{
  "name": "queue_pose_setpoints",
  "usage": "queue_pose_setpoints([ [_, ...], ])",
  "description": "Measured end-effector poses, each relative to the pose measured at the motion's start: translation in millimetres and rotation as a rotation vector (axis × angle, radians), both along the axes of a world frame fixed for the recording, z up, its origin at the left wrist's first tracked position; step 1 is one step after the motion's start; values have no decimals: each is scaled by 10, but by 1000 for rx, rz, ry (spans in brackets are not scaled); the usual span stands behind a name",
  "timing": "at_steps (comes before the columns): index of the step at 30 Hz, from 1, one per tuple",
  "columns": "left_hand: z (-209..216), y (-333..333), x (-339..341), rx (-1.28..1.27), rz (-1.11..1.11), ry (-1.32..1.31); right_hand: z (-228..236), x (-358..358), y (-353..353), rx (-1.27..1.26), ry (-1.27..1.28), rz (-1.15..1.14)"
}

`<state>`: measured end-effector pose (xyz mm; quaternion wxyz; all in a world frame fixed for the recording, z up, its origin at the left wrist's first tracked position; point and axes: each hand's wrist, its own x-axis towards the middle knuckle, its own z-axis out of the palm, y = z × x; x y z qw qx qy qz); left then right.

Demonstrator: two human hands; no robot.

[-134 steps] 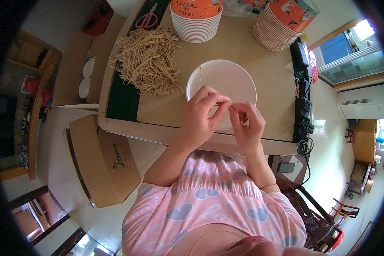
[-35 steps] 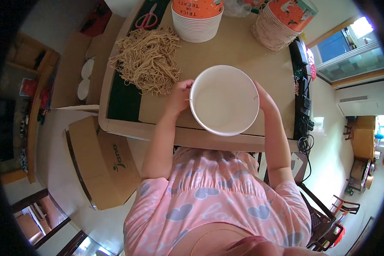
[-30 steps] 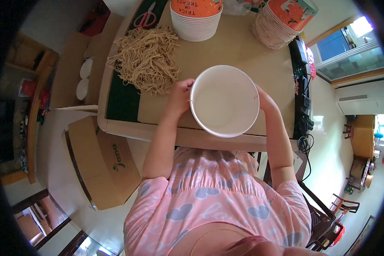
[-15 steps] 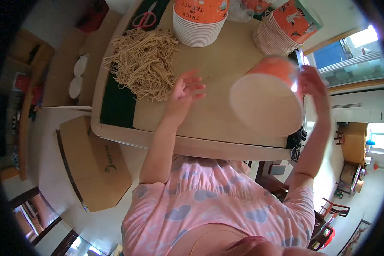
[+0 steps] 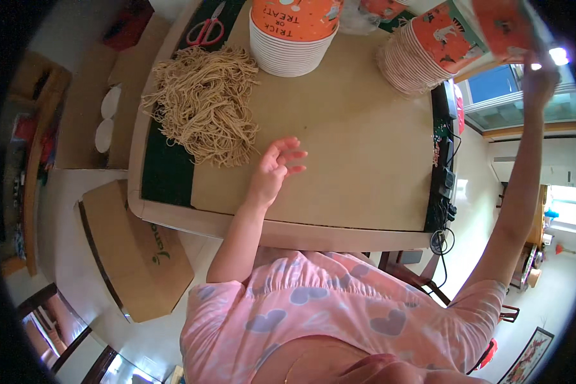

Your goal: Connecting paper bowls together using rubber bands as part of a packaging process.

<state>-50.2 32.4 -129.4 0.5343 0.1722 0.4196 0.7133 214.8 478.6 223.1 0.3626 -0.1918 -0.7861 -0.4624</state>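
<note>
Far left, a flattened cardboard box leans on the floor beside the surface, out of the way but within reach. Moving onto the surface, a loose heap of tan dry noodles sprawls across the near-left corner, partly over a dark green mat, with red-handled scissors lying just beyond it at the far edge. Next, the left hand hovers low just right of the noodles, fingers spread and curled slightly, its grip apart and holding nothing; it looks poised beside the pile, as if placed there for easy access. Behind it stands a tall nested stack of orange paper bowls, rims down, and further right a second stack of orange bowls lies tipped on its side near the far-right corner, so single bowls could be pulled off the end. At the far right the right hand is stretched high and away from the surface, its grip clamped on an orange paper bowl lifted above that tilted stack. Below, black cables hang off the right edge.
</note>
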Motion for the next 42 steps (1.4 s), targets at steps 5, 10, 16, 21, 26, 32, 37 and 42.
queue_pose_setpoints([
  [5,24,-20,10,-6,0,2,-764,-517,-265,-231,2,86],
  [10,-37,-40,0,8,-8,2,-1015,-739,-560,-231,1,127],
  [16,-24,-77,-9,-31,16,39,-1850,-1347,-1782,-688,88,399],
  [21,3,-26,-15,-22,4,52,-2614,-1922,-2624,-1307,7,647],
  [26,-63,-43,-18,0,18,-30,-2756,-2379,-3050,-1607,-331,658],
  [32,-97,-17,26,41,29,-11,-3033,-2610,-3059,-1504,-567,618],
  [37,-66,5,-12,30,22,-15,-2331,-2498,-2980,-1316,32,636],
  [42,-131,-57,-23,46,34,-46,-1035,-2691,-2508,-749,225,579],
])
